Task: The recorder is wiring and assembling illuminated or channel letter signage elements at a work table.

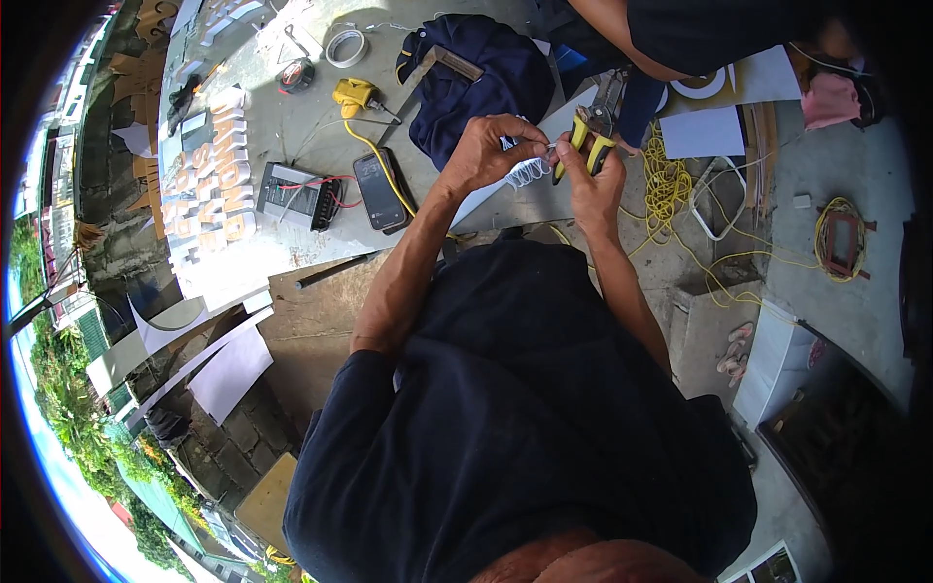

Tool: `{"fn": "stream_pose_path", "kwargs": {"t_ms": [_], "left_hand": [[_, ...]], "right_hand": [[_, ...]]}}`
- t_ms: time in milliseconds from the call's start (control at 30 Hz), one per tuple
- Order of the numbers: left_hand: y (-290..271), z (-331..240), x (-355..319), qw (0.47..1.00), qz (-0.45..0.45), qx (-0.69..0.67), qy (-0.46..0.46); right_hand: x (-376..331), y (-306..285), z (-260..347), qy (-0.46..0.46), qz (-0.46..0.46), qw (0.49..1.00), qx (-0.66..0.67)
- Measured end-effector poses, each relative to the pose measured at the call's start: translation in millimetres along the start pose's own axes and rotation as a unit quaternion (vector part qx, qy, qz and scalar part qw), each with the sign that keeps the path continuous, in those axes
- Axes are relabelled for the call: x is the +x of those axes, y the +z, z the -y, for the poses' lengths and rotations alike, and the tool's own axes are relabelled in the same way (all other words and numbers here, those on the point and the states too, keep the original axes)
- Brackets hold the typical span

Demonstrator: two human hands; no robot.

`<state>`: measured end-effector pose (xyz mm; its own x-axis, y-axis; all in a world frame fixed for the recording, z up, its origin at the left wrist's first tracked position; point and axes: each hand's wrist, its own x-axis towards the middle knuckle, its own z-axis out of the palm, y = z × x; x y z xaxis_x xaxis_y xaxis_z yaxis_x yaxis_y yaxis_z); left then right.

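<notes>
My left hand (494, 154) is closed in a pinch on the end of a thin white wire. My right hand (595, 185) is wrapped round a wire stripper (601, 121) with yellow-and-black handles and a grey metal head pointing away from me. The right thumb and fingertips also meet the wire close to the left fingertips. Just below the two hands, loops of white wire (528, 175) hang over a pale board edge. Behind my left hand lies a bundled dark blue cloth (496, 92) with a metal-and-wood tool on it.
To the left on the table are a phone (382, 191), a black power supply (299, 196), a yellow glue gun (357, 97), a tape roll (346, 48) and cut-out letters (225, 204). Another person's arm (622, 34) reaches in at upper right. Tangled yellow cord (664, 189) lies right.
</notes>
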<state>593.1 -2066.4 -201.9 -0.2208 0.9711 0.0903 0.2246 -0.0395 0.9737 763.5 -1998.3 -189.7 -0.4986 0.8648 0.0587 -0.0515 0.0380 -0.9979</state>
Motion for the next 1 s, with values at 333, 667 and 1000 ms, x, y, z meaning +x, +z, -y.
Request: {"fn": "stream_pose_path", "kwargs": {"t_ms": [333,667,1000], "left_hand": [[11.8,-1.1,-15.8,0.987,-0.051,-0.141,-0.058],[14.7,-3.3,-17.3,0.980,-0.125,-0.144,-0.064],[9.9,-26.4,-21.1,0.982,-0.189,-0.019,-0.022]], "right_hand": [[-5.8,-4.7,0.9,0.025,0.037,0.999,0.013],[-19.9,-7.4,-1.1,0.033,0.109,0.992,-0.055],[-40.7,-29.1,39.4,0.165,0.175,0.970,-0.036]]}}
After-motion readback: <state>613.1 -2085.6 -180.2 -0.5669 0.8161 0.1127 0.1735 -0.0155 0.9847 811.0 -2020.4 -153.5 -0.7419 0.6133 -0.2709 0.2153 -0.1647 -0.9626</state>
